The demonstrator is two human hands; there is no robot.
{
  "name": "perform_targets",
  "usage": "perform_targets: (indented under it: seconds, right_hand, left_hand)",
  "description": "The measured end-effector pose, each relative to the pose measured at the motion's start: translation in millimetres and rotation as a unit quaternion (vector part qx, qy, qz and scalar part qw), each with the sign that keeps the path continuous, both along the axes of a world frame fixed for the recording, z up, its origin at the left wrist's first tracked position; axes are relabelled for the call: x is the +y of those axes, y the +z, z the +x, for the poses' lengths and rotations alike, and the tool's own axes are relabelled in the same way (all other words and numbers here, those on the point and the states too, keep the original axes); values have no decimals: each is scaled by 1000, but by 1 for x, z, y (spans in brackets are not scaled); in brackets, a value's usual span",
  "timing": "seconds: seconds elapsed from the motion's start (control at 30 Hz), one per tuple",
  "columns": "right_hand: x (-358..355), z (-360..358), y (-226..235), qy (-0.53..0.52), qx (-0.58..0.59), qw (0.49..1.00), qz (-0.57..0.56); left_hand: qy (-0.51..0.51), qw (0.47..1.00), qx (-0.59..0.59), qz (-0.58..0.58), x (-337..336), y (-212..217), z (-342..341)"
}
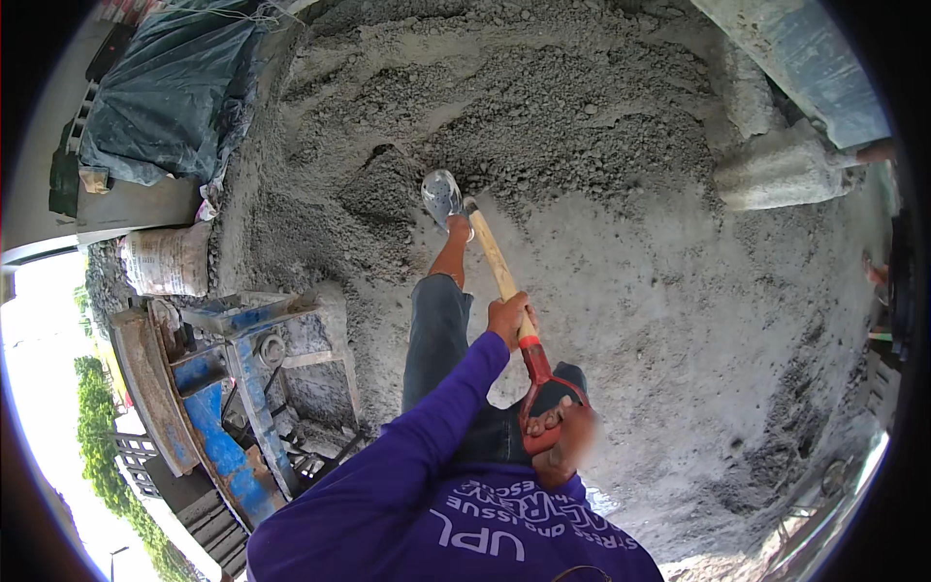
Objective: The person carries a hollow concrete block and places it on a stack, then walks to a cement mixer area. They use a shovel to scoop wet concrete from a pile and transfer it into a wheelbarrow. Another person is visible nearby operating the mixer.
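Note:
A shovel (495, 260) with a pale wooden shaft and a red D-shaped grip slants away from my body toward a heap of grey sand and gravel (562, 116). My left hand (509, 318) is wrapped round the shaft just above its red part. Nearer to me, my right hand (557, 432) closes over the red grip. The shaft's far end meets the foot of the heap; its blade cannot be made out there. Right beside that end, my foot in a grey shoe (443, 196) is planted forward at the heap's edge.
At the left stands a blue metal frame machine (242, 388), with a filled sack (170, 260) beyond it. A dark tarp (160, 112) covers something at the far left. Dusty pale sacks (781, 170) lie at the far right. Grey concrete ground (650, 310) stretches to my right.

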State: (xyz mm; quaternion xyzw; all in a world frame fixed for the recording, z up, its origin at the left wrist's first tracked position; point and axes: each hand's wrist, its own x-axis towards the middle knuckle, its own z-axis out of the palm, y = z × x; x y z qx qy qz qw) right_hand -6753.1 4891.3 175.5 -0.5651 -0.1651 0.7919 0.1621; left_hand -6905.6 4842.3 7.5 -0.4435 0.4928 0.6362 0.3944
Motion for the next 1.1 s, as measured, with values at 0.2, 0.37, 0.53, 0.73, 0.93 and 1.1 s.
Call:
perform_targets:
  seconds: [0.2, 0.37, 0.53, 0.73, 0.93, 1.1]
  right_hand:
    - [21, 19, -128, 80, -34, 996, -37]
    - [96, 67, -244, 106, -131, 985, 25]
    - [159, 75, -316, 89, -313, 934, 146]
    - [9, 4, -184, 80, -382, 901, 189]
    - [-29, 59, -140, -16, -413, 899, 145]
    - [-15, 82, -49, 1, -431, 887, 163]
  left_hand:
    - [-37, 996, 82, 11, -15, -94, -6]
    - [-328, 944, 3, 30, -34, -130, -26]
    - [-180, 983, -43, -22, -58, -226, -100]
    - [62, 992, -13, 106, -85, -335, -233]
    - [27, 997, -51, -42, -80, -285, -180]
    - [70, 995, -76, -5, -110, -181, -152]
